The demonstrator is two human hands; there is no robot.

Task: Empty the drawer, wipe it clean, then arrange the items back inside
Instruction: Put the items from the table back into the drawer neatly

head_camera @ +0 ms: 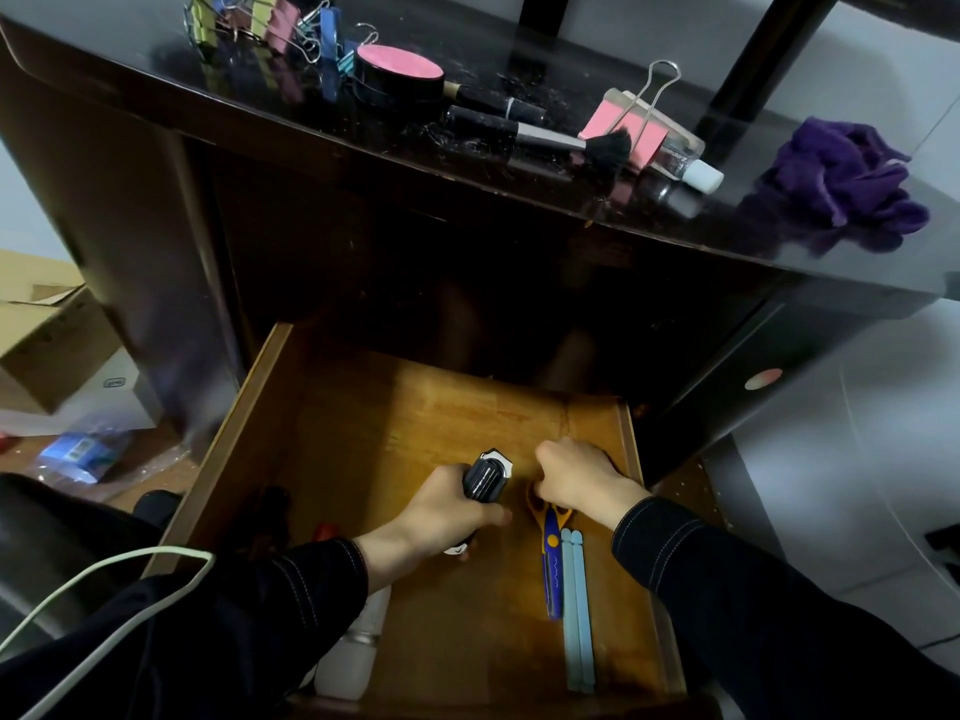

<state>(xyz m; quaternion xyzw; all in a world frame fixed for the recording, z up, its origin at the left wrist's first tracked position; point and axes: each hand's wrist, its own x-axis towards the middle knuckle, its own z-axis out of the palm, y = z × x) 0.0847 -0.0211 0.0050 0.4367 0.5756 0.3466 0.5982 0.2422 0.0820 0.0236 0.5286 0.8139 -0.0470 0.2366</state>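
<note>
The wooden drawer point(358, 407) stands pulled out below a dark desk. My left hand point(441, 517) grips a black ribbed tool with a metal tip point(488, 475) over the drawer's middle. My right hand point(582, 483) is curled over the orange handles of the blue scissors point(550, 558), which lie along the drawer's right side. Two pale blue strips point(576, 615) lie beside the scissors. A white bottle point(353, 652) lies at the front left, partly under my left sleeve. A small red item point(324, 530) and a dark object point(270, 506) sit near the left wall.
On the desk top lie coloured binder clips point(249, 20), a round pink-lidded case point(400, 75), a makeup brush point(540, 135), a pink clip point(623, 124), a clear tube point(680, 166) and a purple cloth point(852, 184). A cardboard box point(47, 330) stands at the left. A white cable point(104, 579) crosses my left arm.
</note>
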